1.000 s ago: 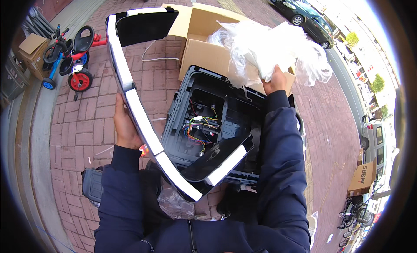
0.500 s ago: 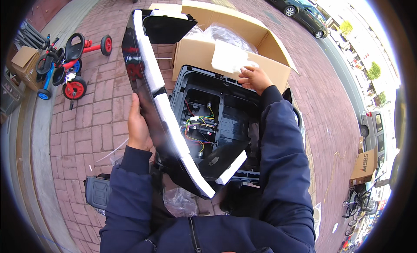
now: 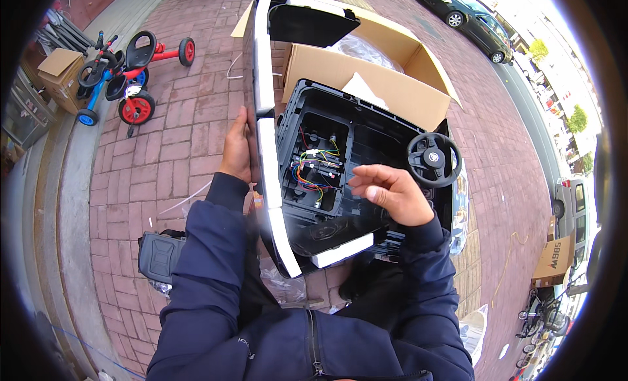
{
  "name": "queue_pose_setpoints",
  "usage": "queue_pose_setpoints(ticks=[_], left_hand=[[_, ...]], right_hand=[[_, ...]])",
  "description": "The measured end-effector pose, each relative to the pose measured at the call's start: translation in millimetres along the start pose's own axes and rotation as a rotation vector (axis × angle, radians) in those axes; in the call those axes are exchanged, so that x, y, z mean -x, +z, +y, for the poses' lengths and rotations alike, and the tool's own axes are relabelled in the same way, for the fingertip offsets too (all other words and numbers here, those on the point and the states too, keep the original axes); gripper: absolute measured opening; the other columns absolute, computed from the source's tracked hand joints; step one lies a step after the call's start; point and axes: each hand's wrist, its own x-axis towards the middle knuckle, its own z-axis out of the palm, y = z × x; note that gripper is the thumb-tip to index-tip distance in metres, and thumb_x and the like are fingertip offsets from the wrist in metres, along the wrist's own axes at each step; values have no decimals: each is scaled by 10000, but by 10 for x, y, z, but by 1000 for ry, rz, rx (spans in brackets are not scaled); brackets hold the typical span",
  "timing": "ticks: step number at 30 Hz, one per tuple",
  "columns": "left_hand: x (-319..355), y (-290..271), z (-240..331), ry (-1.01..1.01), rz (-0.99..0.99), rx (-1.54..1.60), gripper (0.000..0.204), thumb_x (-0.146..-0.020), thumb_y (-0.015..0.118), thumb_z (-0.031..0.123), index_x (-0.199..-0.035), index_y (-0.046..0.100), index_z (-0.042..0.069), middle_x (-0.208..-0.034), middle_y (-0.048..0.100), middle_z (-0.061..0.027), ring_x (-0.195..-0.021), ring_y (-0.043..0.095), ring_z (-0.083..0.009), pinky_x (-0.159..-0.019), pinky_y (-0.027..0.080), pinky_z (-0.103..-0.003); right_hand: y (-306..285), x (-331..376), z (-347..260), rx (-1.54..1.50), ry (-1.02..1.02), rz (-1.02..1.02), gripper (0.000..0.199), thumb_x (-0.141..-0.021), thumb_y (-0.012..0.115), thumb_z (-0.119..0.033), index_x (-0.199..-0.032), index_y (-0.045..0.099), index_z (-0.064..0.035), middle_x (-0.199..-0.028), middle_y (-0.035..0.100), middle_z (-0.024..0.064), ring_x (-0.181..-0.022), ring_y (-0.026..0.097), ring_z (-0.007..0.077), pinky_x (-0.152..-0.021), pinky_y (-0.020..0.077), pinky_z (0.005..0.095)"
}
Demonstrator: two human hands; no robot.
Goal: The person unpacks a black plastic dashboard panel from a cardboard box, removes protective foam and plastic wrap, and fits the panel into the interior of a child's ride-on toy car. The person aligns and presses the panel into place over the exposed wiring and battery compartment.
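While the left hand (image 3: 235,148) is gripping the long black windshield frame (image 3: 265,119) by its outer edge, fingers wrapped behind it, the part is standing nearly upright over the black ride-on car body (image 3: 366,152), white foam strips (image 3: 263,73) lining its edge. It is looking light and stiff, probably brittle plastic, best held on bare rim between the strips. The right hand (image 3: 392,194) is hovering empty, fingers loosely curled, above the exposed wiring (image 3: 311,175).
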Motion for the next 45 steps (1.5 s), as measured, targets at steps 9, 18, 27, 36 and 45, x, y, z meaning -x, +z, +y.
queue_pose_setpoints(ticks=[9,18,27,36,45], left_hand=[[112,133,-473,53,-155,-188,545,-1091,538,514,-1314,660,32,-1228,707,-47,-1126,650,-128,-998,497,-279],[123,132,-640,5,-147,-384,557,-1118,472,508,-1356,617,26,-1259,707,-76,-1142,674,-145,-1007,517,-298],[198,318,-742,129,2,-417,590,-1082,515,588,-965,713,45,-861,680,-7,-749,614,-83,-687,492,-249],[408,271,-747,-5,-177,-195,618,-1124,395,544,-1384,584,16,-1249,716,-144,-1111,719,-208,-968,594,-379],[964,34,-814,-55,-359,-340,641,-1103,453,567,-1350,605,-5,-1253,714,-118,-1122,701,-190,-995,543,-325]], right_hand=[[913,79,169,-242,-84,158,410,-967,787,-147,-1300,648,48,-1095,761,100,-985,713,142,-883,586,291],[962,135,192,-61,23,266,119,-964,755,-59,-1015,675,13,-870,723,33,-781,627,61,-700,521,254],[946,119,65,271,-65,502,82,-950,725,-47,-967,691,25,-754,705,71,-677,646,90,-625,512,276],[644,284,-228,-193,-211,446,491,-1010,746,-217,-1372,603,82,-1177,743,144,-1017,715,151,-849,598,291],[857,481,-392,-221,-167,292,388,-994,732,-109,-1339,675,60,-1056,764,60,-866,661,80,-753,558,243]])
